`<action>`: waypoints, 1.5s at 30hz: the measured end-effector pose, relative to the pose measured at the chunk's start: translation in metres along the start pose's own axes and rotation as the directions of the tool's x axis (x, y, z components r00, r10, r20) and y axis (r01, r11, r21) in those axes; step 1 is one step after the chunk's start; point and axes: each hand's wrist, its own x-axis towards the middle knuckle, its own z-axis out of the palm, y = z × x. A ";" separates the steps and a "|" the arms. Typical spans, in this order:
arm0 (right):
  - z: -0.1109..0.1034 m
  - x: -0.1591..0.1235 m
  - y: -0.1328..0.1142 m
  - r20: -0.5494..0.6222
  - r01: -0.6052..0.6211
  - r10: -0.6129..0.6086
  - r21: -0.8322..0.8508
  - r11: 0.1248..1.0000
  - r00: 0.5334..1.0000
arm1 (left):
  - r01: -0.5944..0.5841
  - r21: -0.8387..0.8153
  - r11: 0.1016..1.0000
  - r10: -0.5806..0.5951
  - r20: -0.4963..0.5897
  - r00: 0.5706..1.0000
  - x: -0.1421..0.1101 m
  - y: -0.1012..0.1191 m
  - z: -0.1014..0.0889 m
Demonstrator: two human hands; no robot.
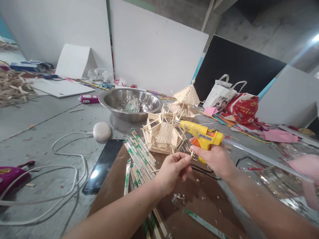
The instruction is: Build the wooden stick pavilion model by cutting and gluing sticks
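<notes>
Right at the middle of the view, just above the brown board [209,196], there's a short wooden stick [191,154] pinched between the thumb and index finger of the left hand [175,166], so those two fingers are pretty much closed on it. The right hand [215,157] has its fingers wrapped around the handle of a yellow glue gun [199,131], nozzle aimed left, with a long clear glue stick [261,159] poking out the back. The nozzle is right by the upper right side of a little stick model [164,134], but can't tell if it's actually touching.

That model sits at the far end of the board, all pale sticks with a slatted panel facing the camera. Just left of it, there's a pile of wrapped chopsticks [141,156] in clear and green packaging, then a black phone [103,164] along the board's left edge. Behind the model you've got a second build with a pointed roof [187,94], plus a big metal bowl [124,115] with more wrapped sticks inside. Further out: a white rounded gadget [102,131] next to the bowl, a pale cable [81,159] looping over the grey floor [72,122], and over on the right, a white bag [215,94] beside a red bag [243,106].
</notes>
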 end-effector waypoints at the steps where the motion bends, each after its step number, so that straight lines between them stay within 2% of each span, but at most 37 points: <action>1: 0.001 0.000 0.001 -0.011 -0.003 0.003 0.006 1.000 1.000 | 0.006 -0.003 1.000 -0.006 -0.005 1.000 0.000 0.000 0.000; 6: 0.004 0.000 0.001 -0.054 -0.009 0.010 0.013 1.000 0.999 | -0.002 -0.013 1.000 0.002 -0.037 0.999 0.001 -0.002 0.000; 11: 0.003 0.004 0.005 -0.048 -0.006 0.009 0.056 0.998 0.999 | -0.069 -0.053 0.996 0.065 -0.084 0.994 0.003 -0.003 -0.003; 16: 0.000 0.008 0.016 -0.058 -0.016 0.024 0.132 0.991 0.998 | -0.123 -0.151 0.981 0.092 -0.200 0.975 0.011 -0.006 -0.012; 19: -0.001 0.009 0.017 -0.047 -0.021 0.028 0.133 0.991 0.999 | -0.124 -0.211 0.969 0.078 -0.213 0.974 0.014 -0.007 -0.016; 24: -0.006 0.010 0.012 0.029 -0.021 0.020 0.008 1.000 0.999 | -0.109 -0.254 0.961 0.054 -0.215 0.975 0.015 -0.007 -0.018; 28: -0.014 0.011 0.019 0.087 0.006 0.006 -0.131 0.991 0.996 | -0.097 -0.260 0.961 0.035 -0.234 0.972 0.015 -0.004 -0.018; 34: -0.032 0.006 0.020 0.103 0.041 -0.009 -0.317 0.948 0.995 | -0.091 -0.272 0.958 0.024 -0.241 0.970 0.013 -0.004 -0.018; 39: -0.040 -0.008 0.013 0.148 0.146 -0.097 -0.368 0.918 0.984 | -0.055 -0.283 0.958 -0.010 -0.222 0.975 0.006 -0.017 -0.013; 45: -0.036 -0.010 0.018 0.218 0.190 -0.112 -0.384 0.903 0.970 | -0.021 -0.255 0.967 -0.039 -0.228 0.973 0.004 -0.023 -0.010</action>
